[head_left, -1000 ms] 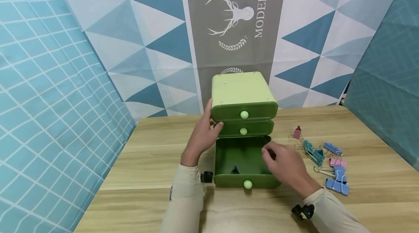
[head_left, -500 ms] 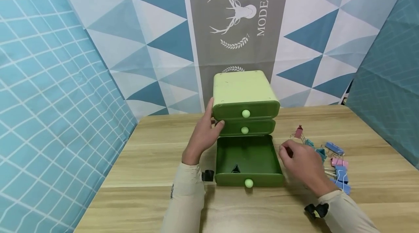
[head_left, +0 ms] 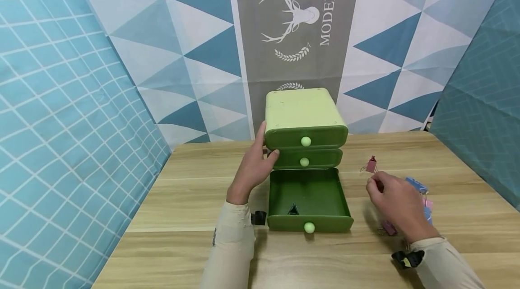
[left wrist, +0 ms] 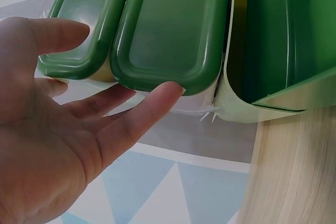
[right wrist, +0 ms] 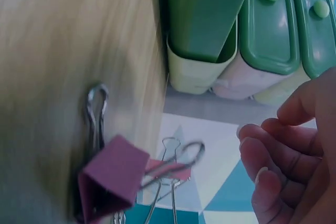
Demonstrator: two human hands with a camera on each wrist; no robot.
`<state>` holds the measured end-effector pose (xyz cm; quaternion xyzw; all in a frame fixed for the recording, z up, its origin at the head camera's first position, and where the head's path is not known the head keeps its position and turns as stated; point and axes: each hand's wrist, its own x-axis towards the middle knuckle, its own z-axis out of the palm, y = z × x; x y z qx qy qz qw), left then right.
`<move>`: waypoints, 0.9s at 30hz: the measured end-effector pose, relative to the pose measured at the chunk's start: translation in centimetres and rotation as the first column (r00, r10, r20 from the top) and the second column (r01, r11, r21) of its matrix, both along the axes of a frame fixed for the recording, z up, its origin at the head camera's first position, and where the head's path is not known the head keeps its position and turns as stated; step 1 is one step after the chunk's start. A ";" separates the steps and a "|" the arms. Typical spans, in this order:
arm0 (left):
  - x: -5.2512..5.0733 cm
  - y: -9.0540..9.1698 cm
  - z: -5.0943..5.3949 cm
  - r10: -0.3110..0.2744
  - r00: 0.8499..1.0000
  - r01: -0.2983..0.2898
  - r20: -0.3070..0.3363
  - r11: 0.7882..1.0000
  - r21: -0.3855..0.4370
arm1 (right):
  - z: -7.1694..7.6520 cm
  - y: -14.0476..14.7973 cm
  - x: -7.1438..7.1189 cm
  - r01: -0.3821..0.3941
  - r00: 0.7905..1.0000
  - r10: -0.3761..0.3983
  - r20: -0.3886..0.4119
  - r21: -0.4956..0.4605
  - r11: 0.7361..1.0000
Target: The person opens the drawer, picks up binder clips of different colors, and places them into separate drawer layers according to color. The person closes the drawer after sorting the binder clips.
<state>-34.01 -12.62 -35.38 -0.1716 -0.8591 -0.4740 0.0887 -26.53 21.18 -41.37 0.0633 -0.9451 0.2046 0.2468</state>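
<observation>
A green cabinet (head_left: 302, 108) has three drawers. Its bottom drawer (head_left: 331, 223) is pulled out, with a small dark triangular thing, like a binder clip (head_left: 293, 210), inside near the front. My left hand (head_left: 253, 169) rests at the cabinet's left side, fingers extended by the upper drawer fronts. Over the binder clips to the right, my right hand (head_left: 400, 205) hangs with loosely curled fingers (right wrist: 283, 156) and nothing visible in them. A plum binder clip (right wrist: 118, 174) lies below it. A dark red binder clip (head_left: 371, 165) lies beyond the fingertips.
Blue binder clips (head_left: 417, 185) and a pink one (head_left: 427, 202) lie partly behind the right hand. A teal edge (right wrist: 168, 216) shows in the right wrist view. Patterned cloth (head_left: 195, 45) hangs behind the wooden table (head_left: 183, 216).
My right hand has moved right, from over the open drawer to above the binder clips, covering several of them. The left hand stays beside the cabinet.
</observation>
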 end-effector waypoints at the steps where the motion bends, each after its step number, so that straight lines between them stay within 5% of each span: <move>1: 0.0 0.0 0.0 0.002 1.000 -0.002 -0.001 1.000 -0.003 | 0.0 0.2 0.0 0.002 1.000 -0.002 0.007 0.003 1.000; 27: -0.1 -0.1 -0.1 -0.008 1.000 0.008 0.004 1.000 0.008 | -0.3 3.3 0.0 0.094 0.995 -0.096 0.035 0.054 0.994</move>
